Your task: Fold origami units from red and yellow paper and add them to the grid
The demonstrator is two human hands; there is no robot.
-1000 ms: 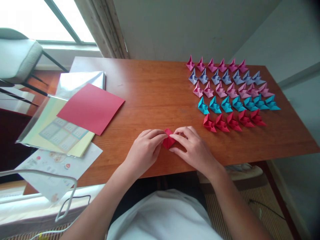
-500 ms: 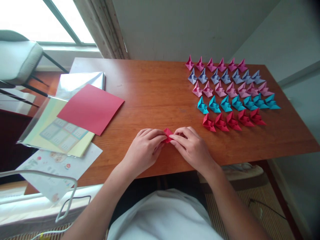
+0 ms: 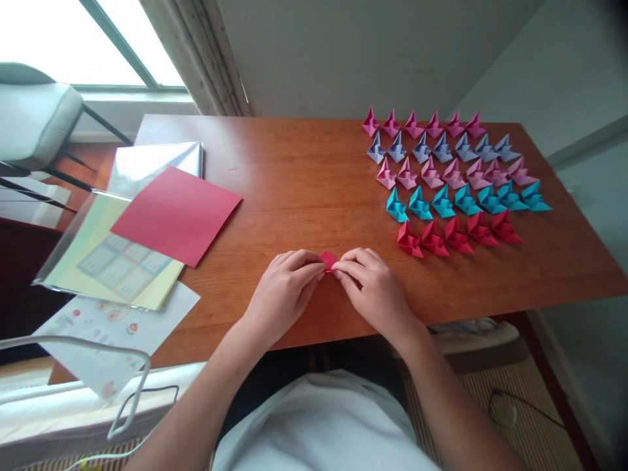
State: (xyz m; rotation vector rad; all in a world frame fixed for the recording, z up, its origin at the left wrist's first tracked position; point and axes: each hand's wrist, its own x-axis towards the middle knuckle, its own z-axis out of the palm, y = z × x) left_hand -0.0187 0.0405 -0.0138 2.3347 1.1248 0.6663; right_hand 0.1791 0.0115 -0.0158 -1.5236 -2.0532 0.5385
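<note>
Pinches red folded paper [image 3: 328,259] with left grip [image 3: 285,285] at nine o'clock and right grip [image 3: 373,282] at three o'clock, toward six o'clock on the tabletop [image 3: 294,183], with paper shapes [image 3: 454,175] at two o'clock

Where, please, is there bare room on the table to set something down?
Bare wood lies between the large red sheet, left hand and folded-paper rows; another patch lies between the red row and near edge. Crowded: the left end, where papers overlap.

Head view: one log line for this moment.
left hand: pinching small red paper | right hand: pinching its other side | folded figures: five rows on table
</note>
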